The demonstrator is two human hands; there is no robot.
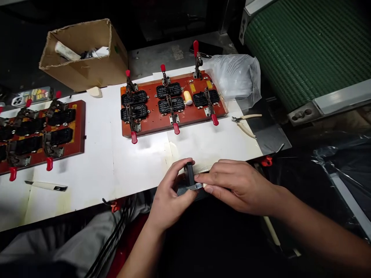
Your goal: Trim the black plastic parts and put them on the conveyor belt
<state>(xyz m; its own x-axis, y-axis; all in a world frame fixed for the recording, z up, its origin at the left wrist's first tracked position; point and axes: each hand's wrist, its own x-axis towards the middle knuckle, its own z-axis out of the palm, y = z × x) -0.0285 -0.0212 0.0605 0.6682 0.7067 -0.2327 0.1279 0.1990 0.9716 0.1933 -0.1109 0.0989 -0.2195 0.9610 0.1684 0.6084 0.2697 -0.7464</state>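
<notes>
Just over the table's front edge, my left hand [171, 197] grips a small black part [189, 174] between thumb and fingers, its narrow side turned up. From the right, my right hand [234, 185] pinches a knife [198, 186]; its blade lies against the lower end of the black part. Most of the knife's handle is hidden by my fingers. Beyond my hands a red-brown fixture board [150, 125] carries several black parts under red-handled clamps, with a yellow cylinder [188, 98] among them.
Cutters [245, 123] lie right of the board, near a plastic bag [236, 77]. At the back left stands a cardboard box [87, 73]. Another clamp board [79, 127] and a craft knife [46, 186] are on the left. A green conveyor [304, 46] fills the upper right.
</notes>
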